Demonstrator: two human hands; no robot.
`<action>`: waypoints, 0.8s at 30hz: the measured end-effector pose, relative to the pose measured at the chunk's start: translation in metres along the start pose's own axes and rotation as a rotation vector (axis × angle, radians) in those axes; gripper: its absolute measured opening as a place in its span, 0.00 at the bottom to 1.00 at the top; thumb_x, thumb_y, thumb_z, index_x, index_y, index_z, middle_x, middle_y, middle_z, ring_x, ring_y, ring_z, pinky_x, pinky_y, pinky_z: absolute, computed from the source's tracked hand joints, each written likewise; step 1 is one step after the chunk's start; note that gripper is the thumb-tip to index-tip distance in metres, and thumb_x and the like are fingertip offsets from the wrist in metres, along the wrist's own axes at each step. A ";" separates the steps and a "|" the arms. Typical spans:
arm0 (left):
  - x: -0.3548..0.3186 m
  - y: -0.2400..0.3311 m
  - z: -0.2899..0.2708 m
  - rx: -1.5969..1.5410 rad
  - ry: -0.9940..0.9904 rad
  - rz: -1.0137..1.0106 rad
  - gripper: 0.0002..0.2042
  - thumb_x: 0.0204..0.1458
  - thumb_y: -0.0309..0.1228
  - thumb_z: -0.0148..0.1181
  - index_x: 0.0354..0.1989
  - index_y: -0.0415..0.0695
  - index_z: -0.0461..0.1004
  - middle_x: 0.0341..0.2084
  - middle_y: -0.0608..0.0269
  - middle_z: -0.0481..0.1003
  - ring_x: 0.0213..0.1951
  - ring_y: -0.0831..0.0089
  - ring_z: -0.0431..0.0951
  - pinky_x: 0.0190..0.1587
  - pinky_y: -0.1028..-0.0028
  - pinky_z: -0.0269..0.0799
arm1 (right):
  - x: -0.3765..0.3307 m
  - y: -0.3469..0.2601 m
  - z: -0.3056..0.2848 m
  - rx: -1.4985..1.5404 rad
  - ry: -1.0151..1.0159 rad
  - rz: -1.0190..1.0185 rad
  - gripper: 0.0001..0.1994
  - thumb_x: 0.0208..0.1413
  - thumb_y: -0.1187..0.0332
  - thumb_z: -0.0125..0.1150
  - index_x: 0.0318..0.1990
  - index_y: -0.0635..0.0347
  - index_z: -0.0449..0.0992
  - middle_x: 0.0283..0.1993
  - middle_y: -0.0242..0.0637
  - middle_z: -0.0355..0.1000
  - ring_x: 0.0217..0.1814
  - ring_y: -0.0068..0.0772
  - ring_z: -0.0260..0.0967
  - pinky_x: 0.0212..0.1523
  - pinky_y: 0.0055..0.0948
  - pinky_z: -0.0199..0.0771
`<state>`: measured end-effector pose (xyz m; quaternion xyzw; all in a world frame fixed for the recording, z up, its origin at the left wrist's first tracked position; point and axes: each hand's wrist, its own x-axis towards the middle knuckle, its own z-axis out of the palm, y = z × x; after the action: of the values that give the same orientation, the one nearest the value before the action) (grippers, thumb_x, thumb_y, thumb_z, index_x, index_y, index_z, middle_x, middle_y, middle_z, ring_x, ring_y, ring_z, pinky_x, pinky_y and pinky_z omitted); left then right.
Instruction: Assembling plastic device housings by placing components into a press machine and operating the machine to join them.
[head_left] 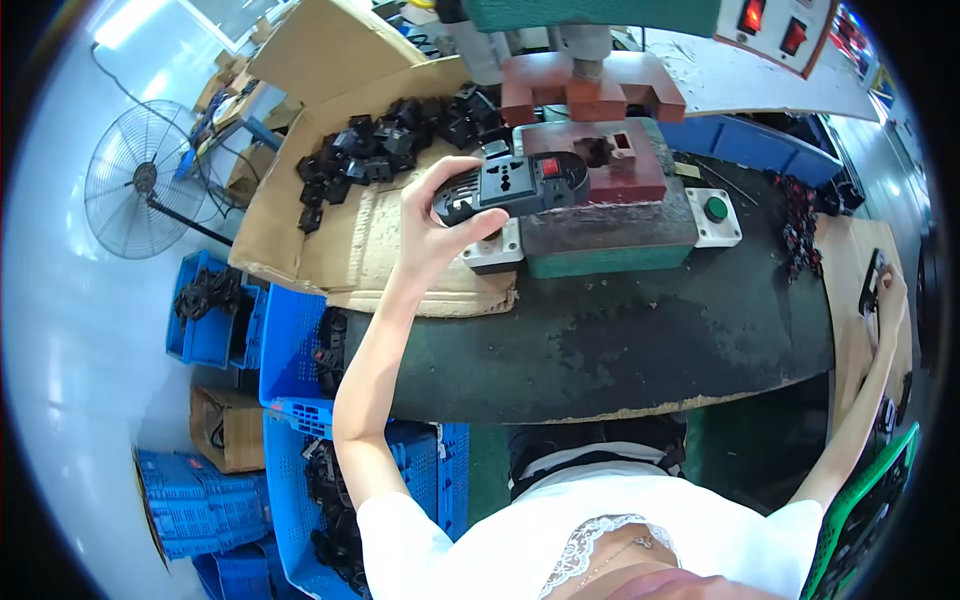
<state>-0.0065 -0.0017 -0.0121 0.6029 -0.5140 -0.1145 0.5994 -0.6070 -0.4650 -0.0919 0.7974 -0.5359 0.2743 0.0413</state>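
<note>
My left hand (432, 222) is closed round one end of a black power socket (506, 182) with a red rocker switch. I hold the socket up at the left front of the press's dark red lower fixture (643, 168), partly covering it. Far to the right, my right hand (891, 296) has its fingers closed on a flat black casing piece (872, 277) over a wooden board (850, 250). That piece is small and near the picture's rim, so its details do not show.
Above the fixture hangs a dark red upper die (590, 92). Push-button boxes (715, 215) flank the press base. A cardboard box (290, 225) of black parts lies left. Blue crates (290, 345) stand lower left, a green crate (865, 510) lower right. Red-black wires (797, 225) lie at right.
</note>
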 end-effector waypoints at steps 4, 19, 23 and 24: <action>-0.008 0.008 -0.011 0.048 0.003 0.097 0.24 0.32 0.31 0.73 0.40 0.37 0.72 0.30 0.66 0.73 0.35 0.81 0.72 0.40 0.80 0.67 | 0.003 0.020 0.005 -0.025 -0.029 0.092 0.06 0.52 0.74 0.51 0.34 0.63 0.74 0.24 0.43 0.70 0.23 0.32 0.69 0.25 0.31 0.65; -0.047 0.035 -0.061 0.552 0.265 0.333 0.26 0.28 0.22 0.72 0.42 0.41 0.72 0.40 0.57 0.74 0.44 0.65 0.74 0.48 0.71 0.67 | 0.024 0.144 0.045 0.135 -0.418 -0.028 0.12 0.44 0.84 0.47 0.37 0.66 0.71 0.31 0.45 0.70 0.34 0.38 0.69 0.39 0.30 0.70; -0.069 0.049 -0.091 0.610 0.319 0.222 0.27 0.27 0.22 0.72 0.43 0.40 0.71 0.41 0.58 0.74 0.44 0.66 0.74 0.49 0.71 0.67 | 0.007 0.121 0.035 0.092 -0.323 -0.102 0.13 0.39 0.82 0.57 0.37 0.65 0.71 0.29 0.39 0.68 0.32 0.31 0.67 0.36 0.26 0.69; -0.076 0.051 -0.101 0.644 0.312 0.213 0.28 0.27 0.22 0.72 0.43 0.40 0.71 0.41 0.58 0.73 0.44 0.67 0.74 0.49 0.71 0.66 | 0.010 0.125 0.029 -0.042 -0.331 -0.096 0.17 0.37 0.80 0.62 0.39 0.65 0.70 0.30 0.39 0.68 0.31 0.30 0.66 0.36 0.26 0.69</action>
<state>0.0112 0.1302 0.0202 0.7137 -0.4860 0.2095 0.4588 -0.7020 -0.5364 -0.1404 0.8552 -0.5025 0.1256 -0.0179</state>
